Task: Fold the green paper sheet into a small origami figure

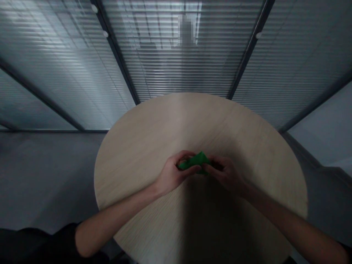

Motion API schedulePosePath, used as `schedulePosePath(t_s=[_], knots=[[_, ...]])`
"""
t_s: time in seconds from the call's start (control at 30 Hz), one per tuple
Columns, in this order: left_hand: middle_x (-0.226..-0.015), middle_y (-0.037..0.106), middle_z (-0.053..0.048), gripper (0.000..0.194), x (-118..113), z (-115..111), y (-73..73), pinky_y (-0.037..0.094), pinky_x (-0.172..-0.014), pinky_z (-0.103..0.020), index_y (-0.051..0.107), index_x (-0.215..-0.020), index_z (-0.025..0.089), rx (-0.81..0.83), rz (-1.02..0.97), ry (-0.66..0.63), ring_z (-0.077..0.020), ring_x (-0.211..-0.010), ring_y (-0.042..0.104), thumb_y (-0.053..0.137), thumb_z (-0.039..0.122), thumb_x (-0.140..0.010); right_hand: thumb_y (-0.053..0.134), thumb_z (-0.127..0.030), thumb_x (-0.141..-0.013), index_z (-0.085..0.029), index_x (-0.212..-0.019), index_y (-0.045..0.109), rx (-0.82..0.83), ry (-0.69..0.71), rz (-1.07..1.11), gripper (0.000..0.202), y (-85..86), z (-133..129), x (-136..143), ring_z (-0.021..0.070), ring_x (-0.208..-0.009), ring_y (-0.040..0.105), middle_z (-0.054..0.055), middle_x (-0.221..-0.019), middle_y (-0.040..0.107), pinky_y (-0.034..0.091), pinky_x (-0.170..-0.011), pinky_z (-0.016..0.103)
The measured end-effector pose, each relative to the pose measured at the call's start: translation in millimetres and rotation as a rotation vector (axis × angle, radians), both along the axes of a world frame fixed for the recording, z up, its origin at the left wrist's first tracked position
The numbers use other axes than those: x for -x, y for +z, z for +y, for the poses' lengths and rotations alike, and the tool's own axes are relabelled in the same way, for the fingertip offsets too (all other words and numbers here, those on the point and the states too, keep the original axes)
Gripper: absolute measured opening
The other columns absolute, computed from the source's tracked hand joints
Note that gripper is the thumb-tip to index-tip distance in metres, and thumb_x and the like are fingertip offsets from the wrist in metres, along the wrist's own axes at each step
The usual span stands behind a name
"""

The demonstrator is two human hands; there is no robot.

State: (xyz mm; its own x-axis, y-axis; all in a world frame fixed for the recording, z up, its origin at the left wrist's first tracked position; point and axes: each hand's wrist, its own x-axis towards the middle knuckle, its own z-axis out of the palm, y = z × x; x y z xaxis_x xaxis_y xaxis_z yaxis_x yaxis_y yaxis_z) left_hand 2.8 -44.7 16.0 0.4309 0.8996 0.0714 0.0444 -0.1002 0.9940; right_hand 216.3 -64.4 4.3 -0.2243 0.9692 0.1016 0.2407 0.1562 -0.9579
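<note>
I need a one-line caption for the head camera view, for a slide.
Both hands, left hand and right hand, pinch a small green folded piece over a round wooden table.

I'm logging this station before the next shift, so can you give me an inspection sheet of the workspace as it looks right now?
Surface: round light wood-grain table, bare apart from the hands and what they hold.
Job's things: small folded green paper piece, held over the table near its middle.
Clutter: nothing seen.
Grippers: left hand and right hand both pinch the green piece, fingers closed on it from either side.
Cables: nothing seen.
Surroundings: glass wall panels with closed horizontal blinds in dark frames behind the table; grey floor; dim light, with a shadow across the near part of the table.
</note>
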Motion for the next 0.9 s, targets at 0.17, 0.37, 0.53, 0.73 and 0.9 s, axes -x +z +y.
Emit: schedulePosePath(t_s=[0.17, 0.37, 0.53, 0.73, 0.9], knots=[[-0.07, 0.06, 0.001, 0.027, -1.5, 1.6, -2.4, 0.038, -0.056, -0.022, 0.075, -0.091, 0.014, -0.027, 0.061, 0.028, -0.011, -0.064, 0.052, 0.076, 0.041, -0.087, 0.07, -0.047, -0.091, -0.018, -0.084, 0.073, -0.002, 0.039, -0.048, 0.029, 3.2, -1.8, 4.0, 0.0139, -0.062, 0.057, 0.001, -0.071, 0.063, 0.044, -0.056, 0.025], [-0.059, 0.047, 0.005, 0.035, -3.6, -0.1, -5.2, 0.028, -0.048, -0.02, 0.072, -0.082, 0.012, 0.051, 0.037, 0.023, -0.0081, -0.054, 0.038, 0.073, 0.047, -0.087, 0.068, -0.044, -0.092, -0.019, -0.084, 0.071, 0.009, 0.034, 0.025, 0.027, 6.7, -3.0, 6.3, 0.0132, -0.064, 0.056, 0.0, -0.072, 0.061, 0.045, -0.058, 0.024], [-0.061, 0.05, 0.004, 0.036, -3.5, -0.9, -3.2, 0.03, -0.05, -0.021, 0.072, -0.085, 0.012, 0.086, 0.02, 0.008, -0.0084, -0.055, 0.041, 0.073, 0.048, -0.087, 0.068, -0.044, -0.091, -0.018, -0.082, 0.071, 0.025, 0.019, 0.044, 0.028, 5.8, -3.5, 6.0, 0.0133, -0.065, 0.055, 0.0, -0.072, 0.06, 0.045, -0.058, 0.024], [-0.063, 0.054, 0.002, 0.036, -3.2, -2.1, -1.5, 0.033, -0.051, -0.021, 0.071, -0.083, 0.012, 0.071, -0.006, -0.01, -0.0091, -0.056, 0.046, 0.072, 0.048, -0.089, 0.066, -0.045, -0.092, -0.018, -0.079, 0.071, -0.004, 0.006, -0.001, 0.03, 6.2, -3.4, 5.7, 0.0127, -0.062, 0.053, 0.0, -0.069, 0.059, 0.043, -0.055, 0.024], [-0.064, 0.054, 0.003, 0.032, -2.2, -2.3, -3.9, 0.034, -0.051, -0.021, 0.07, -0.084, 0.013, 0.032, 0.021, -0.013, -0.0093, -0.057, 0.047, 0.07, 0.044, -0.092, 0.066, -0.042, -0.092, -0.019, -0.078, 0.07, -0.051, 0.002, -0.014, 0.028, 7.4, -3.6, 5.5, 0.0132, -0.062, 0.056, 0.0, -0.069, 0.061, 0.045, -0.056, 0.024]])
